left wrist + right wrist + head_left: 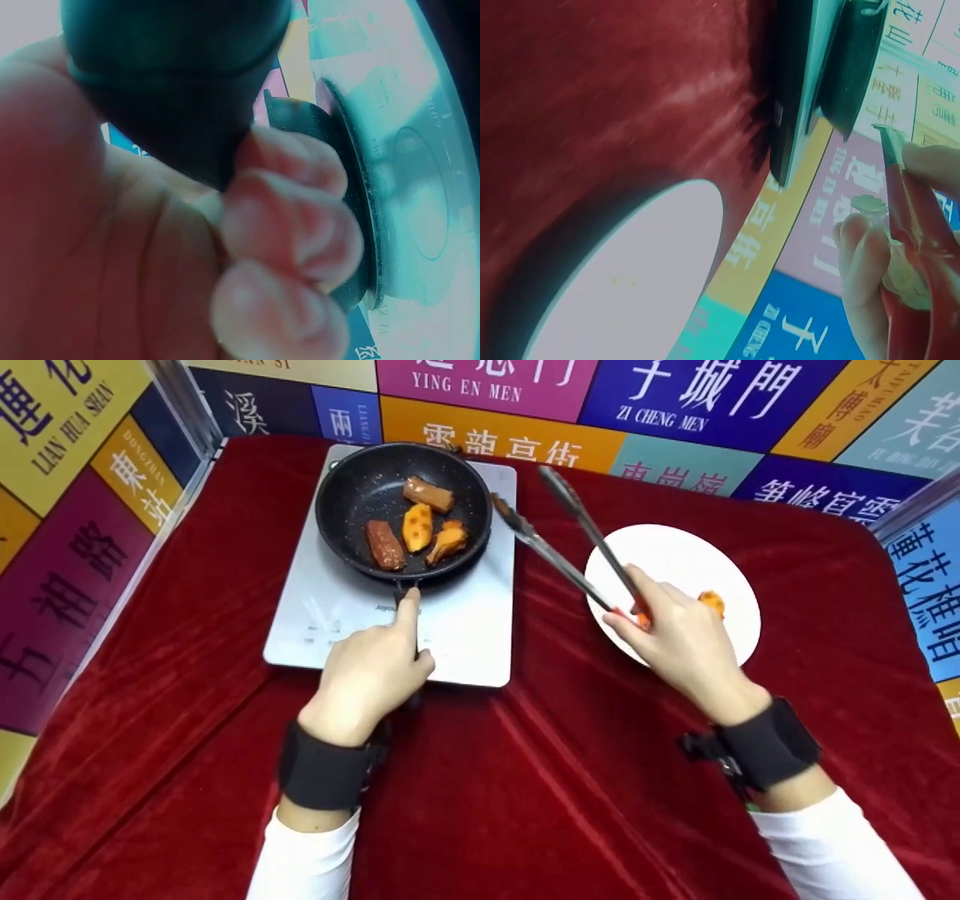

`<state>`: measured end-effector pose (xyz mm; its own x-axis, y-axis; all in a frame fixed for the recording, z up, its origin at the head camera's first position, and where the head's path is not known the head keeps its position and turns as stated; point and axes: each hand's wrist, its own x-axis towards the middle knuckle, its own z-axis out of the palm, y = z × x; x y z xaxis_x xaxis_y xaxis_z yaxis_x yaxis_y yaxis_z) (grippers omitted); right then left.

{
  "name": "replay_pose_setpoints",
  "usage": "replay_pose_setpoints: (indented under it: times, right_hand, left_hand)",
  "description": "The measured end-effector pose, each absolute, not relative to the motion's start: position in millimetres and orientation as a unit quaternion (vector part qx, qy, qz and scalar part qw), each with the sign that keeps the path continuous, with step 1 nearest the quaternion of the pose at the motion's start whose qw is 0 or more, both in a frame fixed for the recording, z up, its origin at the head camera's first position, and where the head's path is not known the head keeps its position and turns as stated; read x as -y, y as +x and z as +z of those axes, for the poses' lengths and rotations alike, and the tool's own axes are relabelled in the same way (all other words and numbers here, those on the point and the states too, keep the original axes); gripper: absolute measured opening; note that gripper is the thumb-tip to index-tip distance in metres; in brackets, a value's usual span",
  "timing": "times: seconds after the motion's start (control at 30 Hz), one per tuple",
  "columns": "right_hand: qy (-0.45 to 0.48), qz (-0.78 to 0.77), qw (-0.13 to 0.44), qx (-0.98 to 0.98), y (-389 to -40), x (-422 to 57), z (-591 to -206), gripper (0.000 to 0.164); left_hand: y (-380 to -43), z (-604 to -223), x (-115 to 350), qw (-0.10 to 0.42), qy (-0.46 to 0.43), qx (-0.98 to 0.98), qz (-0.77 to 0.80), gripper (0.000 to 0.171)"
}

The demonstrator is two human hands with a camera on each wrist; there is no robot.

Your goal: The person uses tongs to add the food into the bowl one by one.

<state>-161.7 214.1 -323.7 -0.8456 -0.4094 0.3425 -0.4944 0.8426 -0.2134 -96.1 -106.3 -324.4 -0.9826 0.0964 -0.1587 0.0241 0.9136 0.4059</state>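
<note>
My left hand (pixel 375 667) grips the black handle (pixel 172 97) of a frying pan (pixel 367 491), index finger laid along it toward the pan. Two brown meat-like pieces, a spotted yellow oval piece (pixel 417 528) and a small drumstick-like piece (pixel 448 542) lie in the pan. My right hand (pixel 679 634) holds metal tongs (pixel 559 561) by their red handles (pixel 915 217), over the white plate (pixel 660 547). The tongs' arms are spread with nothing between them, one tip close to the pan's right rim. On the plate, partly behind the right hand, is an orange-yellow piece (pixel 712 601).
Beneath the pan is a flat silver cooktop (pixel 472 652). A dark red cloth (pixel 465 795) covers the table, with folds at the front. Colourful panels with lettering (pixel 487 416) stand along the back and both sides.
</note>
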Motion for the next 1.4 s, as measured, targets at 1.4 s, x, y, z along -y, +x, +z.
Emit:
replay_pose_setpoints:
  times: [1.4]
  right_hand:
    - [0.106, 0.111, 0.130, 0.980, -71, -324, -376, 0.053]
  left_hand:
    - [-95, -324, 107, 0.094, 0.037, -0.974, 0.202, 0.073]
